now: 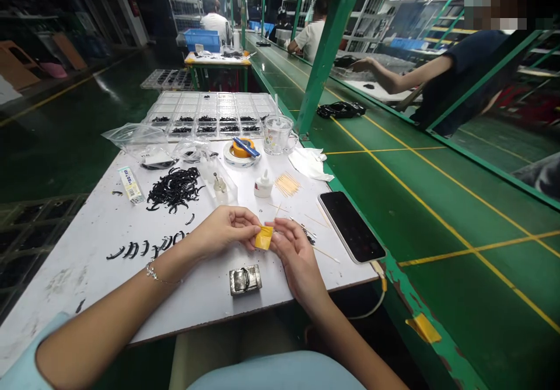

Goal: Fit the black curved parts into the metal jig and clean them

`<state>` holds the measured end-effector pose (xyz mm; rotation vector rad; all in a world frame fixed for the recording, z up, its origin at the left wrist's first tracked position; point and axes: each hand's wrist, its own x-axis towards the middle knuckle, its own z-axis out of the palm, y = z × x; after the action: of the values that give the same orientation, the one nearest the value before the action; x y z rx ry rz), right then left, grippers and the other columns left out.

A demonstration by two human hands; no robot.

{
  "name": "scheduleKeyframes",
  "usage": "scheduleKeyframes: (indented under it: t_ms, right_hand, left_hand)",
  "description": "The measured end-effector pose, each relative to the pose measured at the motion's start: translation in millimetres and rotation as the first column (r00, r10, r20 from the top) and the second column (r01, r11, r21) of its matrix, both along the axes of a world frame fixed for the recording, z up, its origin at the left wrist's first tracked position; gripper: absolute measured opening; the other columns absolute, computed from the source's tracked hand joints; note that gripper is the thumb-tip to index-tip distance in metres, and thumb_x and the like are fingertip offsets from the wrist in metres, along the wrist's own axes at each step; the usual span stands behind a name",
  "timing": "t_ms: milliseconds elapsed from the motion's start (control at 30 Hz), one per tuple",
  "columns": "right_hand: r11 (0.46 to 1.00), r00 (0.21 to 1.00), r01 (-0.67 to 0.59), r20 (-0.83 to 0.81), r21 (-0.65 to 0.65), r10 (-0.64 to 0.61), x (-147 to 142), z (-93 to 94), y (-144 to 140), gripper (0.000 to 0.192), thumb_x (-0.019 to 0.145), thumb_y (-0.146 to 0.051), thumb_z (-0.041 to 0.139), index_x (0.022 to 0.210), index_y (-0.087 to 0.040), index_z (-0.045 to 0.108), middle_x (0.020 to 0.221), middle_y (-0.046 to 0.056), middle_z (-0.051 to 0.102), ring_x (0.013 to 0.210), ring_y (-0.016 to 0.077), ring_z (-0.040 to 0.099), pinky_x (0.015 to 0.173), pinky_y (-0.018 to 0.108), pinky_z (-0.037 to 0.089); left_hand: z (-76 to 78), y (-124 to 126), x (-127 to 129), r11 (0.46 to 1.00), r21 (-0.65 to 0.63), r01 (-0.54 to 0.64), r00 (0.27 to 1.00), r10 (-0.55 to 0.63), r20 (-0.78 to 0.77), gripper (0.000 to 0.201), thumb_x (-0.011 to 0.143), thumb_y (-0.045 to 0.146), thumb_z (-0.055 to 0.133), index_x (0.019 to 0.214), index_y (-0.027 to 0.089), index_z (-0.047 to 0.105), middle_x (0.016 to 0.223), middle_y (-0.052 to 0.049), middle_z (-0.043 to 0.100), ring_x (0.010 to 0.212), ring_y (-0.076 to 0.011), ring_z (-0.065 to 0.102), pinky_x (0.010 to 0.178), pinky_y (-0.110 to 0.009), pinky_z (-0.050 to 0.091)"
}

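A small folded piece of yellow tape [263,238] is pinched between both hands above the white table. My left hand [227,227] grips its left edge with thumb and fingertips. My right hand [300,256] is closed at its right edge, fingers curled. A thin wooden toothpick [277,210] sticks up by the right fingertips; whether the fingers hold it I cannot tell. Below the hands, a small metal block [245,280] lies on the table with a curved black piece on top. More curved black pieces [131,250] lie in a row, partly hidden by my left forearm.
A heap of black pieces [175,188], a small glass bottle [220,190], a white glue bottle [263,186], toothpicks [287,184] and tape rolls [242,152] stand behind. A phone [351,227] lies right, beside the green conveyor [420,197]. Compartment trays [214,107] and a glass mug [277,134] are farther back.
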<state>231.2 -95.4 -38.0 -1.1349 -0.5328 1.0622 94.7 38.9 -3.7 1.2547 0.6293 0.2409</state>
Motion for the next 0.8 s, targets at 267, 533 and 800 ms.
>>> scheduleKeyframes:
  t_ms: [267,533,800]
  right_hand:
    - [0.998,0.999,-0.037,0.018,-0.042,0.037,1,-4.1,2,0.029,0.068,-0.040,0.088,0.081,-0.021,0.070,0.081,0.001,0.072,0.076,0.0163,0.067,0.079,0.032,0.054]
    - [0.999,1.000,-0.008,0.007,-0.050,0.009,0,0.6,0,0.031,0.067,-0.040,0.088,0.079,-0.021,0.067,0.077,-0.001,0.072,0.073,0.0144,0.067,0.077,0.030,0.054]
    - [0.997,1.000,0.001,-0.013,-0.081,-0.002,0,-2.0,0,0.033,0.064,-0.041,0.090,0.077,-0.021,0.068,0.075,0.000,0.073,0.073,0.0163,0.068,0.074,0.029,0.052]
  left_hand:
    - [8.8,-5,0,0.998,0.045,0.048,0.999,-0.048,0.009,0.035,0.072,0.037,0.087,0.088,0.010,0.071,0.073,-0.007,0.075,0.064,-0.0148,0.071,0.065,-0.025,0.058]
    - [9.1,3,-5,0.995,-0.001,0.095,0.995,-0.095,-0.040,0.048,0.070,0.035,0.089,0.108,0.012,0.069,0.083,-0.008,0.077,0.069,-0.0164,0.073,0.072,-0.028,0.060]
    - [-7.9,1,0,0.997,-0.004,0.079,0.995,-0.079,-0.066,0.036,0.067,0.035,0.089,0.087,0.011,0.070,0.074,-0.006,0.075,0.068,-0.0146,0.070,0.069,-0.024,0.053]
